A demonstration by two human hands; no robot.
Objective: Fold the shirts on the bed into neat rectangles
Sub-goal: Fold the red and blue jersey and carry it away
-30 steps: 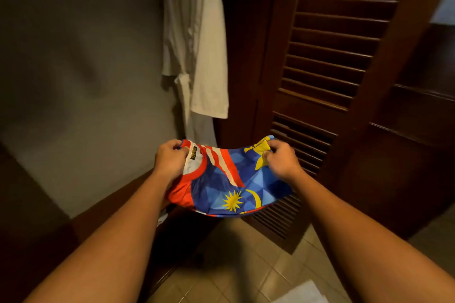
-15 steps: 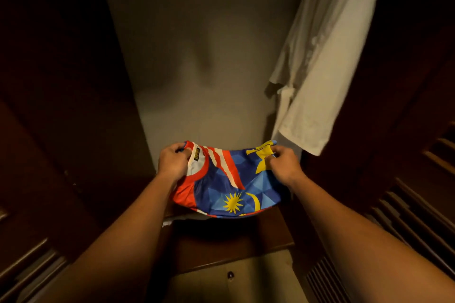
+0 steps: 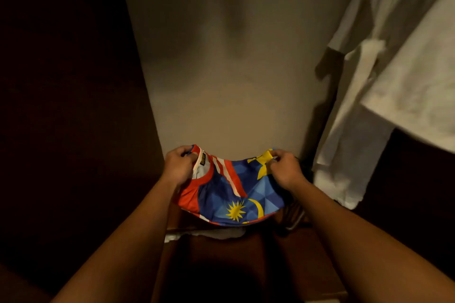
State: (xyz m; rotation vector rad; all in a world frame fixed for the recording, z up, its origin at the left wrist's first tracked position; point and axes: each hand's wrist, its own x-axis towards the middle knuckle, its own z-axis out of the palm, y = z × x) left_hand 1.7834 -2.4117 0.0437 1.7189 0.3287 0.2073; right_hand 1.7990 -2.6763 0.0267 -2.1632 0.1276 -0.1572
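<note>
While left hand (image 3: 177, 169) and right hand (image 3: 285, 171) pinch its ends | shirt (image 3: 231, 197) folded, long axis left-right, collar left

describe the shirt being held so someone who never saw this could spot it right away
Start at the pale back wall between dark wood panels. Low in front of it, the left hand and right hand grip the folded shirt. Unlike the white garment hanging right, it is blue, red-striped, with a yellow star.
</note>
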